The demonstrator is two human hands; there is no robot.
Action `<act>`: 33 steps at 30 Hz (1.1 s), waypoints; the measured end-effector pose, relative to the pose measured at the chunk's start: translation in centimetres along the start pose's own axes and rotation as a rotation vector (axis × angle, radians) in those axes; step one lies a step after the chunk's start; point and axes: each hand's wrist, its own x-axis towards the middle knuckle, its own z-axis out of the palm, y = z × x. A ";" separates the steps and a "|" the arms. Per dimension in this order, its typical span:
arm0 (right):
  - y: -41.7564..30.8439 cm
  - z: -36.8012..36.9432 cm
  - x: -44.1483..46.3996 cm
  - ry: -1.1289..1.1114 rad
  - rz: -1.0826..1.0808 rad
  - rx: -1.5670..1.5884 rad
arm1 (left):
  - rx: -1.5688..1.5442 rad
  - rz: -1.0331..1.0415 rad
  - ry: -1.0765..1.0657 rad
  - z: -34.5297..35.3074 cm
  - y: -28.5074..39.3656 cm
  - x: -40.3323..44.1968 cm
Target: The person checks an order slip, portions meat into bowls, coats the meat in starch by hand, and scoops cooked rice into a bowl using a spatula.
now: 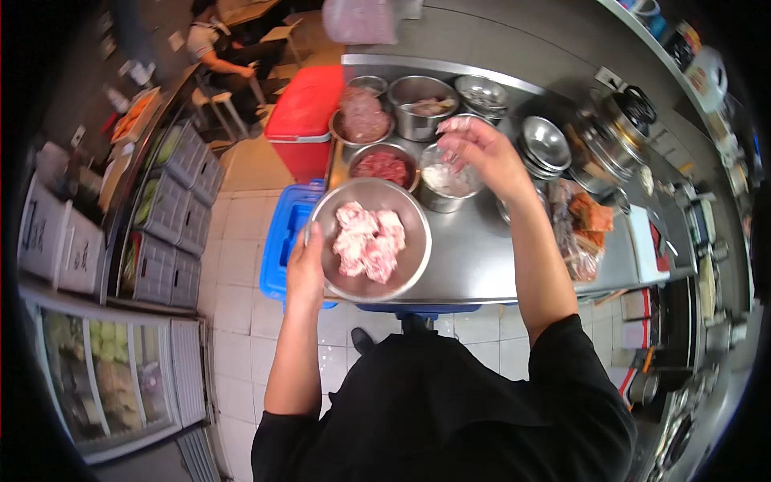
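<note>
My left hand (306, 267) grips the left rim of a wide steel bowl (415, 255), thumb over the edge. Chunks of pale pink raw meat (369, 243) lie in a heap inside it. The bowl is held at the front left corner of the steel counter. Over a steel pot (450, 201) holding something whitish (443, 178), my right hand (482, 151) hovers with fingers bent and apart. Whitish wet residue shows on its fingertips, and no object is visible in it. Just behind the held bowl is a smaller bowl of dark red meat (381, 166).
Behind stand a bowl of minced meat (364, 116) and a deep pot (422, 100). A red cooler (305, 116) and blue bin (281, 241) flank the counter's left. Bagged orange food (590, 217) lies right, beside a white board (646, 241). A person (229, 60) sits far left.
</note>
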 end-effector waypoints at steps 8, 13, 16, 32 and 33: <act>-0.5 -15.9 -0.8 0.387 0.033 -0.153 | 0.585 -0.019 -0.405 13.0 -9.8 -0.7; 7.5 -28.1 -0.9 0.564 0.261 -1.018 | 0.677 -0.092 -0.352 14.2 -17.7 1.0; 13.6 -33.5 -1.1 0.635 0.563 -1.399 | 0.716 -0.106 -0.300 14.3 -17.9 1.2; 15.3 -39.4 -1.5 0.611 0.853 -0.811 | 0.852 -0.025 -0.414 16.6 -3.4 -1.0; 14.6 -39.1 -1.6 0.662 0.766 -0.755 | 0.816 -0.071 -0.422 16.3 -2.8 -0.5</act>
